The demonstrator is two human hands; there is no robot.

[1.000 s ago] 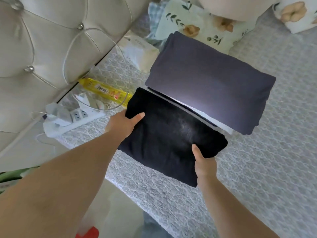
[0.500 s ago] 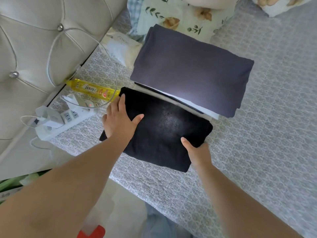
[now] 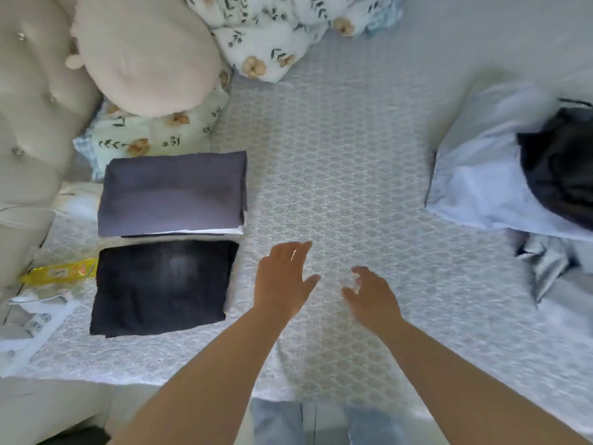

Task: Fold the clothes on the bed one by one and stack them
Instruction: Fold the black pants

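Here both hands hover above the middle of the bed (image 3: 353, 155), near its front edge, and neither holds anything. The left hand (image 3: 284, 279) has its fingers stretched and spread, palm down. The right hand (image 3: 372, 295) is just beside it, its fingers loosely bent; they are blurred, so whether the fingertips touch the patterned grey cover cannot be told.

Toward the bed's left edge lies a folded black garment (image 3: 162, 285), flat and squared, well apart from the left hand. Directly behind it, edge to edge, sits a stack topped by a folded grey-purple garment (image 3: 173, 192); thin white and dark layers show under its near edge.

At the right edge of the bed a heap of unfolded clothes waits: a crumpled pale blue garment (image 3: 481, 184), a dark garment (image 3: 561, 162) lying on top of it, and a shiny grey piece (image 3: 545, 264) in front of them.

Behind the stack, by the back left corner, a floral pillow (image 3: 150, 139) lies under a round beige cushion (image 3: 144, 56), and a floral quilt (image 3: 272, 36) is bunched along the back edge. A tufted beige headboard (image 3: 29, 123) runs down the left side. Beside the black garment are a yellow packet (image 3: 61, 271) and a white power strip (image 3: 35, 322).
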